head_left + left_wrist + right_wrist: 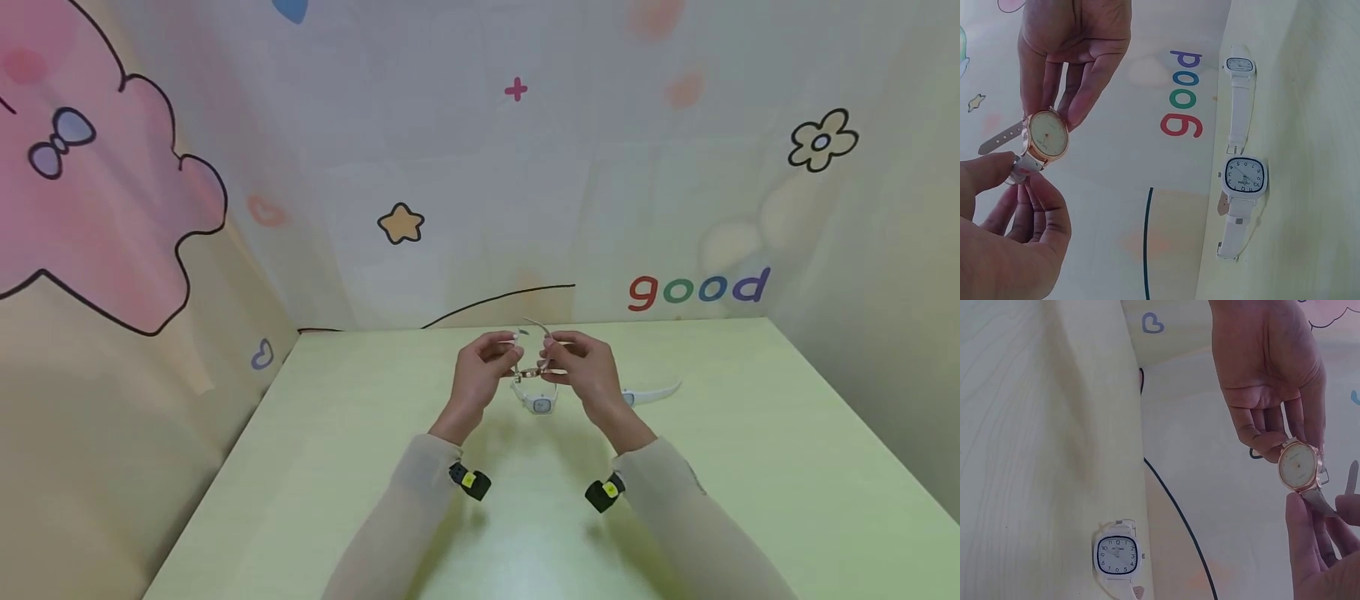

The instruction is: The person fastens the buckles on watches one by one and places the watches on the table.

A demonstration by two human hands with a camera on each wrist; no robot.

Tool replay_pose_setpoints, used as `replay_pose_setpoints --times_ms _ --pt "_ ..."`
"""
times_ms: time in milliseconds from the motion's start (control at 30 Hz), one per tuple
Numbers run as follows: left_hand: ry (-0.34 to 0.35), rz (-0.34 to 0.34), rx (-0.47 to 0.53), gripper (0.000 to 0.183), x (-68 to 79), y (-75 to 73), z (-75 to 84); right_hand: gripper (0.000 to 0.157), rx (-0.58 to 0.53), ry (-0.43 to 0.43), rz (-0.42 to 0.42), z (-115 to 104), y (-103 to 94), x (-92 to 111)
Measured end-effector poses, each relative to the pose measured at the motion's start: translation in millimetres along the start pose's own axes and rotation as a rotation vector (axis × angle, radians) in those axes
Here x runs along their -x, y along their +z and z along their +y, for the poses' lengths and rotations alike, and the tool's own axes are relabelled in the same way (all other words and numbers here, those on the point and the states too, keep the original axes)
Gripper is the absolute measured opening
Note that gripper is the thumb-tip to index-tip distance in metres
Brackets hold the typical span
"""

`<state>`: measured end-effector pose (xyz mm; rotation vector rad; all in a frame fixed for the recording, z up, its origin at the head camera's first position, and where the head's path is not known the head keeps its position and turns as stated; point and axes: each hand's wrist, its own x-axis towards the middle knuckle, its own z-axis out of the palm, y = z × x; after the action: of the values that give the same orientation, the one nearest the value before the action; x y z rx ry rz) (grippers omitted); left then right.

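Note:
Both hands hold up a wristwatch (1049, 133) with a round rose-gold case, pale dial and light strap, above the far part of the table. My left hand (478, 371) pinches one side of the strap by the case. Thumb and fingers of my right hand (592, 375) grip the other side. The dial faces the wearer's wrists, and a holed strap end (1000, 137) sticks out past the fingers. Below the hands lies a white watch with a squarish case (542, 405). Another white watch (652, 394) lies to its right, partly hidden by the right wrist in the head view.
A pale green table (540, 533) reaches back to a printed cloth backdrop (465, 167) with coloured drawings and the word "good". The cloth also hangs along both sides. Small black cameras (471, 482) are strapped at both wrists.

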<state>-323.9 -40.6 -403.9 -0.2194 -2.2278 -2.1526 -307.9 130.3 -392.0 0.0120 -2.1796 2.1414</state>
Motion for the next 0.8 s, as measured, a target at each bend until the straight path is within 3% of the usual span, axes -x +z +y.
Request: replay_pose_setpoints --times_ms 500,800 --pt "0.059 -0.004 0.045 0.03 -1.5 -3.4 6.2 0.037 0.016 -0.096 -0.009 -4.5 -5.6 2.8" --pt "0.042 -0.053 0.013 0.029 2.6 -6.5 8.0 0.034 -0.031 -0.124 -0.012 -9.1 -10.6 7.7"
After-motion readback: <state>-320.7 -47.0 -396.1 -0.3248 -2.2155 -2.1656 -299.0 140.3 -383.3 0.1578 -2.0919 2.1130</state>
